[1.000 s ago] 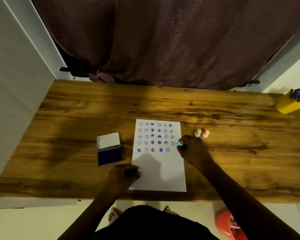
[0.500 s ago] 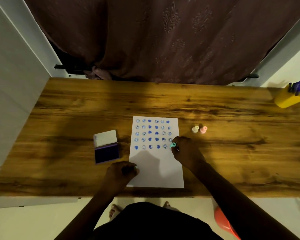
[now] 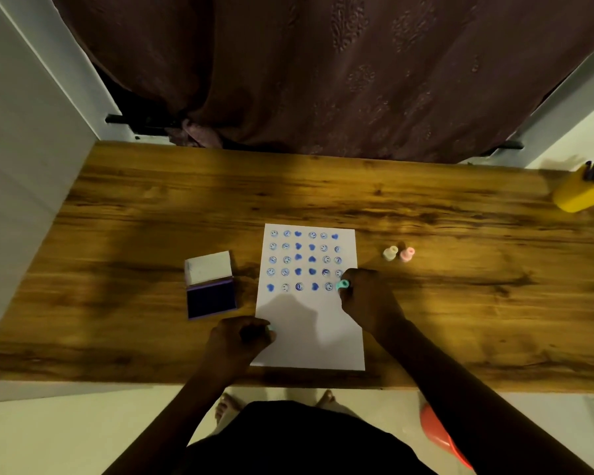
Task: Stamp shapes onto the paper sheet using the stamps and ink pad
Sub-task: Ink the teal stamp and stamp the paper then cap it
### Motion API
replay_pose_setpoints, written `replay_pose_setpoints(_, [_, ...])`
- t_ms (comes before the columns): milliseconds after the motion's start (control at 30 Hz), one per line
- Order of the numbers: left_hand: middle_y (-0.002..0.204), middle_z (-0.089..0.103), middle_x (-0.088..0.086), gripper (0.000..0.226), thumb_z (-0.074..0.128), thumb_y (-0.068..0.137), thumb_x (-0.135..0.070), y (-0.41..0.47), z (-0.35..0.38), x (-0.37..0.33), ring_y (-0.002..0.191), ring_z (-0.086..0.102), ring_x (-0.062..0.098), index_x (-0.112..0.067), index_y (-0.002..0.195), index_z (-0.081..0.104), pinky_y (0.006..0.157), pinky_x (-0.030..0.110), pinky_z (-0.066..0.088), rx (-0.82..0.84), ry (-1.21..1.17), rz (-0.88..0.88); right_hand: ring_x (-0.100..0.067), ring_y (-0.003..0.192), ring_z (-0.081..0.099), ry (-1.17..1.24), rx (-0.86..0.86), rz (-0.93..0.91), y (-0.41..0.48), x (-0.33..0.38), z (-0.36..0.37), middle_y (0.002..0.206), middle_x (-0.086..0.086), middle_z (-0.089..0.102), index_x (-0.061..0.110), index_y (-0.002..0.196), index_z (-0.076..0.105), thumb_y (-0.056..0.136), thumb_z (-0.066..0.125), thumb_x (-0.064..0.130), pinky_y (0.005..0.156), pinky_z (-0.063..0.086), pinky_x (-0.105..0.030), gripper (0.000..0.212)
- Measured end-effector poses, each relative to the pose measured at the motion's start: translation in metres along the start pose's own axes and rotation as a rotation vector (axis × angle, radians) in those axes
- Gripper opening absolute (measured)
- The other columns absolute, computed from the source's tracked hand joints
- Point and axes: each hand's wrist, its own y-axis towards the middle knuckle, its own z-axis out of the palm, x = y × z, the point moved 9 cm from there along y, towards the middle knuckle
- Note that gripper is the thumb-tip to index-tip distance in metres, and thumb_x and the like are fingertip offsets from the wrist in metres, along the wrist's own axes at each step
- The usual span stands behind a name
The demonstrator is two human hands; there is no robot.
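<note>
A white paper sheet point(image 3: 311, 334) lies on the wooden table, its upper half covered with rows of blue smiley and heart prints. My right hand point(image 3: 369, 303) holds a small teal stamp point(image 3: 342, 285) at the sheet's right edge, at the end of the lowest printed row. My left hand point(image 3: 240, 337) rests curled on the sheet's lower left edge, with a bit of pale teal showing at its fingertips; what it holds is unclear. The open ink pad point(image 3: 211, 298) with dark blue ink and a raised white lid sits left of the sheet.
A cream stamp point(image 3: 390, 253) and a pink stamp point(image 3: 407, 254) stand right of the sheet. A yellow pen holder point(image 3: 580, 195) with blue pens is at the far right corner. A curtain hangs behind the table. An orange object point(image 3: 439, 437) lies on the floor.
My right hand has moved the teal stamp a little left and down, onto the sheet's right edge in the lowest printed row. My left hand has stayed on the sheet.
</note>
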Motion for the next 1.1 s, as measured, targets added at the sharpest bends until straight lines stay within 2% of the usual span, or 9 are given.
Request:
replay_pose_setpoints(267, [0.101,0.071,-0.016,0.028,0.081,0.084,-0.025,0.000,0.000,0.000,0.090,0.070,0.004,-0.042,0.100,0.065,0.083,0.026,0.059,-0.025,0.031,0.013,-0.024,0.112,0.069,-0.026,-0.007,0.051,0.001,-0.001,0.001,0.129,-0.007,0.070,0.011,0.126,0.064,0.093,0.070,0.031,0.091,0.060,-0.033,0.039])
replay_pose_setpoints(433, [0.093,0.072,-0.021,0.022,0.082,0.081,-0.028,0.001,-0.001,0.003,0.089,0.072,0.004,-0.042,0.092,0.069,0.082,0.028,0.062,-0.007,0.027,-0.006,-0.021,0.112,0.068,-0.091,0.002,0.027,0.003,0.001,-0.005,0.127,-0.005,0.070,0.013,0.127,0.066,0.094,0.068,0.034,0.091,0.056,-0.028,0.040])
replay_pose_setpoints(600, [0.091,0.067,-0.024,0.019,0.082,0.082,-0.029,0.003,0.001,0.001,0.087,0.066,-0.004,-0.036,0.095,0.071,0.068,0.007,0.053,0.015,0.116,0.020,-0.023,0.106,0.070,-0.025,0.007,-0.026,0.001,0.004,-0.024,0.120,-0.008,0.074,0.010,0.117,0.073,0.094,0.069,0.031,0.091,0.056,-0.031,0.031])
replay_pose_setpoints(667, [0.093,0.068,-0.021,0.019,0.082,0.082,-0.029,0.004,0.001,0.002,0.088,0.066,-0.002,-0.032,0.099,0.074,0.070,0.007,0.052,0.003,0.143,0.028,-0.020,0.097,0.072,0.110,-0.105,0.002,-0.006,-0.003,-0.046,0.110,-0.005,0.077,0.010,0.109,0.077,0.091,0.074,0.031,0.084,0.056,-0.029,0.027])
replay_pose_setpoints(733, [0.097,0.071,-0.014,0.020,0.081,0.083,-0.029,0.004,0.001,0.001,0.089,0.069,0.004,-0.030,0.101,0.074,0.081,0.022,0.059,-0.013,0.130,0.018,-0.014,0.090,0.073,0.341,-0.241,0.105,-0.017,-0.021,-0.069,0.100,0.001,0.079,0.014,0.103,0.080,0.087,0.079,0.031,0.080,0.054,-0.027,0.023])
replay_pose_setpoints(800, [0.097,0.073,-0.013,0.017,0.081,0.083,-0.029,0.003,0.003,-0.003,0.086,0.072,0.008,-0.036,0.096,0.072,0.084,0.034,0.062,-0.018,0.096,0.018,-0.013,0.081,0.070,0.784,-0.270,0.259,-0.033,-0.044,-0.073,0.088,0.005,0.078,0.018,0.097,0.081,0.084,0.082,0.027,0.075,0.056,-0.031,0.016])
replay_pose_setpoints(900, [0.086,0.073,-0.023,0.018,0.081,0.083,-0.032,-0.001,0.006,-0.019,0.078,0.072,-0.002,-0.044,0.090,0.069,0.076,0.033,0.065,-0.028,0.085,0.064,-0.017,0.074,0.061,1.286,-0.222,0.392,-0.056,-0.055,-0.062,0.080,-0.004,0.072,0.015,0.097,0.081,0.086,0.079,0.020,0.068,0.053,-0.031,0.012])
replay_pose_setpoints(1000, [0.083,0.070,-0.039,0.018,0.082,0.082,-0.035,-0.007,0.017,-0.043,0.080,0.070,-0.008,-0.044,0.092,0.071,0.076,0.032,0.064,-0.016,0.030,0.106,-0.017,0.075,0.067,1.412,-0.157,0.400,-0.077,-0.050,-0.048,0.085,-0.009,0.076,0.016,0.097,0.082,0.092,0.072,0.018,0.067,0.056,-0.027,0.011])
replay_pose_setpoints(1100, [0.093,0.076,-0.023,0.020,0.085,0.080,-0.029,-0.016,0.033,-0.069,0.087,0.074,0.005,-0.041,0.092,0.074,0.079,0.035,0.064,0.026,-0.090,0.162,-0.017,0.082,0.072,1.389,-0.060,0.359,-0.095,-0.038,-0.034,0.094,-0.011,0.078,0.017,0.101,0.080,0.091,0.074,0.022,0.070,0.057,-0.026,0.013])
